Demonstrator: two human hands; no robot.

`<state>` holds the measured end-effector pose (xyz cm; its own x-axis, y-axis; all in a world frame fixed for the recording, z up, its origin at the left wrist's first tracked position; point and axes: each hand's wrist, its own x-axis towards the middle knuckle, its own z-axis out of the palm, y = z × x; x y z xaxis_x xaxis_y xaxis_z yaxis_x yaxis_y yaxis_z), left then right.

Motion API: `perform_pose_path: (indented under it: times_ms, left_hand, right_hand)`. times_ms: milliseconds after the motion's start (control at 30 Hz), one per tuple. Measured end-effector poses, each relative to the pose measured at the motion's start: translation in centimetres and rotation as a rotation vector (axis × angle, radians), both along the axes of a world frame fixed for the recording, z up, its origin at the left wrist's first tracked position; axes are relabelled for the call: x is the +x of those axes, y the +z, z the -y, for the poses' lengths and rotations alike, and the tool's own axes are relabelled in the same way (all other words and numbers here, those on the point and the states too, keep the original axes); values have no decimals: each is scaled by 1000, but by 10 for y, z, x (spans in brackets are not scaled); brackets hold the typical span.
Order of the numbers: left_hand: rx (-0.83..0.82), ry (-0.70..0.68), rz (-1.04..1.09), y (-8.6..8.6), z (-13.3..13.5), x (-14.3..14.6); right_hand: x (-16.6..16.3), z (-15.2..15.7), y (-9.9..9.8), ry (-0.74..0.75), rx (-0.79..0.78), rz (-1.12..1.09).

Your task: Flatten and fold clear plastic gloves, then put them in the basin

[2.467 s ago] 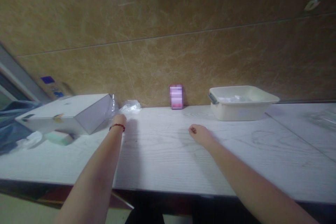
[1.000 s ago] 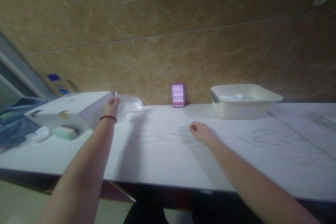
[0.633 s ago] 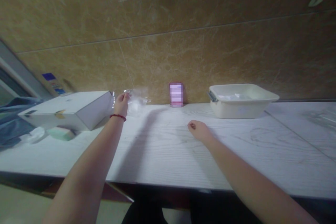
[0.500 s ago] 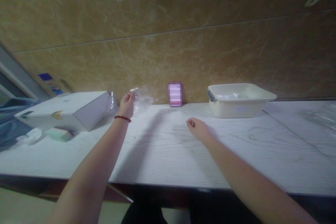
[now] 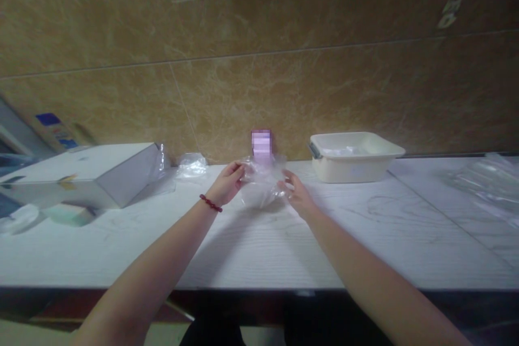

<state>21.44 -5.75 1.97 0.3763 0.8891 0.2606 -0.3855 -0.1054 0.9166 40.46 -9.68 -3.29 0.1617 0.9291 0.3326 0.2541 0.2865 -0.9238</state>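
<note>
A clear plastic bag (image 5: 261, 186) is held up in front of me, just above the tabletop. My left hand (image 5: 230, 181), with a dark red beaded bracelet at the wrist, pinches the bag's left edge. On the other side, the curled fingers of my right hand (image 5: 297, 193) grip the bag's right edge. Behind the bag a phone (image 5: 261, 141) with a blurred-out screen leans upright against the wall, its lower part seen through the plastic. Another clear plastic bag (image 5: 192, 166) lies by the wall to the left of my hands.
At the left stands a white box (image 5: 81, 170), with a pale green sponge (image 5: 70, 214) and a round white item (image 5: 22, 220) in front of it. A cream plastic basin (image 5: 348, 172) holding clear packaging is to the right. Clear plastic sheets (image 5: 488, 184) lie at far right.
My left hand has brought a plastic bag rightward from the wall side to the middle. My right hand, earlier apart from it, now grips its other edge. The view has shifted slightly right.
</note>
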Motion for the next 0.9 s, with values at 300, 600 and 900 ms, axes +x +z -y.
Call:
perform_pose_path:
  times_ms: [300,600,900]
  left_hand:
    - [95,76,-246,-12,14,8]
    - [213,71,-379,-6,27,1]
    - [497,273,-881,-16,51,27]
  right_hand:
    - [3,-1,1,-75,156,-34]
    - [3,7,9,-67,17,23]
    - [2,14,15,-103,32,273]
